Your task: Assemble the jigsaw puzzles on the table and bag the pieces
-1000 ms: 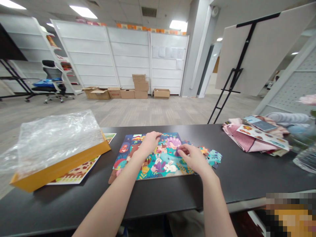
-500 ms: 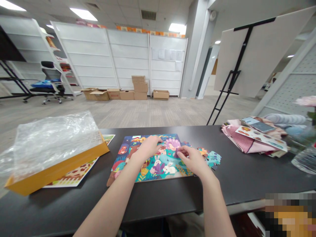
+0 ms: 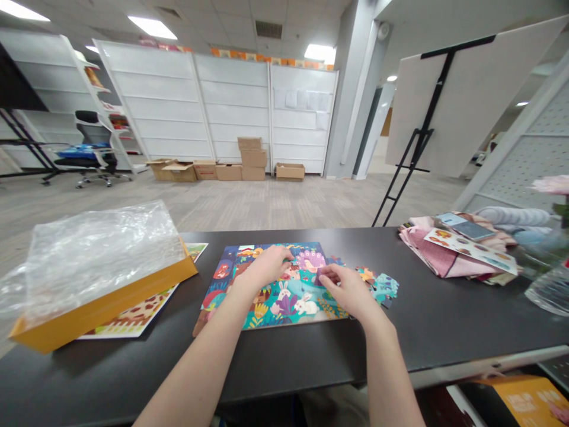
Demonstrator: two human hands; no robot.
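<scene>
A colourful jigsaw puzzle (image 3: 284, 305) with rabbits, flowers and other animals lies mostly assembled on the dark table. My right hand (image 3: 347, 287) is at its right side, thumb and fingers pinched on a small purple puzzle piece (image 3: 318, 276) just below the lilac figure. My left hand (image 3: 271, 265) rests on the upper middle of the puzzle, fingers curved and slightly apart, fingertips touching the picture. It covers part of the artwork beneath. Loose puzzle pieces (image 3: 386, 287) lie in a cluster beyond my right hand, partly hidden by it.
At the left, a yellow box (image 3: 111, 296) with clear plastic wrap (image 3: 102, 243) sits over printed picture cards (image 3: 137, 314). To the right are folded cloths (image 3: 427, 252), a sticker sheet (image 3: 471, 249), a phone (image 3: 473, 230) and a glass vase (image 3: 549, 290). The table's front edge (image 3: 320, 391) is near me.
Both hands stay in almost the same places, the right still pinching the purple piece. The view has shifted very slightly.
</scene>
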